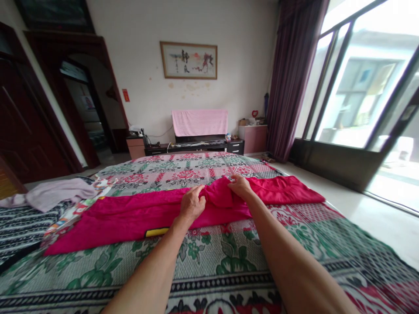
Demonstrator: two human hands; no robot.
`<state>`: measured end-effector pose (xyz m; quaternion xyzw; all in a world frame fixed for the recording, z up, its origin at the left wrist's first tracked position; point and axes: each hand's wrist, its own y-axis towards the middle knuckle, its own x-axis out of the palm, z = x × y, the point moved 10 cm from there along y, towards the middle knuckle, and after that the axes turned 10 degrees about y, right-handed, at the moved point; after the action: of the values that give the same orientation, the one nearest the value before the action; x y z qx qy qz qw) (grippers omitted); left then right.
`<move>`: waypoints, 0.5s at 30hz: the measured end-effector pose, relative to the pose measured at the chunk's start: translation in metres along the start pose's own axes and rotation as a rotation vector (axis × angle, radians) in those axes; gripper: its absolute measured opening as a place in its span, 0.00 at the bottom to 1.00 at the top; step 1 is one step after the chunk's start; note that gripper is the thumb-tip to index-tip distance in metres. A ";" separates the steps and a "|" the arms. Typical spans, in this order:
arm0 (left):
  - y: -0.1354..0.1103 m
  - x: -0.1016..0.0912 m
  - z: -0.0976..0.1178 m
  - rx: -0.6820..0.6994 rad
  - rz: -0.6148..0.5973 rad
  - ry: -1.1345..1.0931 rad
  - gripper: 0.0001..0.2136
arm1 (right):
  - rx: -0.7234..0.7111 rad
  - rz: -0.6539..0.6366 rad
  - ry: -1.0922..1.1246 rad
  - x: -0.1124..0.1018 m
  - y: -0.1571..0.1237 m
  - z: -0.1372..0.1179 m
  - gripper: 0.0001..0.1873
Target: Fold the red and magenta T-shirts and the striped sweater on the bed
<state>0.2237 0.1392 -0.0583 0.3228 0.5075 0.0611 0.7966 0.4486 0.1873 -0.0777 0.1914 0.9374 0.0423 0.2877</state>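
A long magenta garment (131,216) lies spread from left to right across the patterned bed cover (193,261). A yellow strip (157,232) shows on its near edge. My left hand (192,203) is closed on the garment near its middle, thumb and fingers pinching the cloth. Just to the right, my right hand (240,186) grips a raised, bunched fold of the same cloth. Beyond that hand lies a brighter red folded part (288,190); whether it is one piece with the magenta cloth I cannot tell.
At the left rest a pale pink cloth (62,192) and a black-and-white striped cloth (29,229). Past the bed's far edge stands a low black cabinet (235,147), with a pink cloth (199,122) draped above it. Glass doors (353,96) line the right side.
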 end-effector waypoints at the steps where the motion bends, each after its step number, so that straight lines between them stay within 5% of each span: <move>1: 0.000 0.002 0.001 0.014 -0.009 -0.006 0.23 | -0.001 0.003 -0.012 -0.001 0.000 0.000 0.27; 7: 0.000 0.012 -0.001 0.006 -0.143 0.012 0.22 | -0.015 0.009 -0.076 -0.002 -0.003 -0.004 0.27; 15: 0.001 0.014 -0.015 0.047 -0.179 -0.046 0.22 | -0.021 0.019 -0.137 -0.004 -0.005 -0.004 0.26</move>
<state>0.2173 0.1526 -0.0726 0.2959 0.5172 -0.0297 0.8025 0.4476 0.1816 -0.0732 0.1996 0.9132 0.0415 0.3528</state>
